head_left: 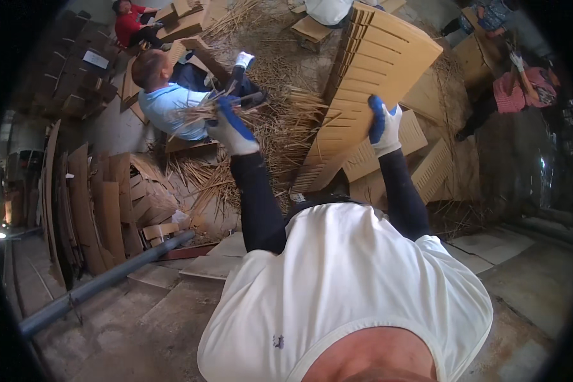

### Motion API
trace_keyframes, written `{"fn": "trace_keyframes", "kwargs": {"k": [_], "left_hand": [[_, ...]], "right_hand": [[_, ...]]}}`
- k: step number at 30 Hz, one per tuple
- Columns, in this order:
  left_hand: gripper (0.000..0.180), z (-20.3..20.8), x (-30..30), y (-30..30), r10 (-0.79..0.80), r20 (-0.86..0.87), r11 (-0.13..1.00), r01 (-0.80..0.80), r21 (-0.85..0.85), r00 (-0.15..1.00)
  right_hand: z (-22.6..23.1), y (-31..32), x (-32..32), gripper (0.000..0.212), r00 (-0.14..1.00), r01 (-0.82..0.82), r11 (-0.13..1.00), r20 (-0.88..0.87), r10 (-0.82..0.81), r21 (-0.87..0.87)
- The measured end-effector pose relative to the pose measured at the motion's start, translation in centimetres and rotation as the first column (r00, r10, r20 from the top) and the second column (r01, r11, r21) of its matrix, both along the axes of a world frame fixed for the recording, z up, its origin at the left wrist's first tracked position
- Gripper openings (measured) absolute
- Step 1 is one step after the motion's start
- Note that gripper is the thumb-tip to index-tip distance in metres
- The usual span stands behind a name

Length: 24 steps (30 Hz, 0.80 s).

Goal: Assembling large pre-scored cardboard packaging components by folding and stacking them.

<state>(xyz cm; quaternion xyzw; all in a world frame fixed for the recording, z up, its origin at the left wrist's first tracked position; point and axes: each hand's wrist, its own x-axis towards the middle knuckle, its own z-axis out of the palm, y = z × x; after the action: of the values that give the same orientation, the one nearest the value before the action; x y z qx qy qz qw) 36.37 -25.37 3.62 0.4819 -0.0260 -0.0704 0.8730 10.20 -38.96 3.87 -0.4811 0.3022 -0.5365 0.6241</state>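
Currently, the left hand (232,130), gloved in blue and white, is closed around a bunch of cardboard strips (194,115), left of the slotted, tilted cardboard stack (366,73). The gloved right hand (386,125) clasps the stack's right edge, some fingers hidden. Loose scraps (290,118) lie heaped left of the stack; a seated person (172,105) is farther left.
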Motion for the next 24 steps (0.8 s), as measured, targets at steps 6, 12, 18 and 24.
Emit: {"fn": "trace_keyframes", "kwargs": {"k": [6, 12, 18, 24], "left_hand": [[0.066, 0.7, -5.6, -0.5, -0.581, 0.618, 0.813, 0.336, 0.477, 0.530], [0.069, 2.6, -6.0, -3.0, -0.546, 0.761, 0.827, 0.079, 0.556, 0.350], [0.034, 4.9, -7.8, -3.6, -0.553, 0.777, 0.806, -0.045, 0.591, 0.299], [0.013, 4.0, -8.4, -4.3, -0.346, 0.883, 0.911, -0.113, 0.397, 0.317]], "right_hand": [[1.3, -1.5, 0.8, 0.032, 0.978, -0.072, 0.997, 0.197, 0.068, 0.016], [2.2, -1.7, 1.7, 0.038, 0.971, -0.104, 0.992, 0.222, 0.086, 0.074], [1.9, -1.2, 1.7, 0.040, 0.987, -0.070, 0.992, 0.150, 0.053, 0.107], [2.6, -0.5, 1.9, 0.040, 0.991, -0.047, 0.992, 0.130, 0.032, 0.118]]}}
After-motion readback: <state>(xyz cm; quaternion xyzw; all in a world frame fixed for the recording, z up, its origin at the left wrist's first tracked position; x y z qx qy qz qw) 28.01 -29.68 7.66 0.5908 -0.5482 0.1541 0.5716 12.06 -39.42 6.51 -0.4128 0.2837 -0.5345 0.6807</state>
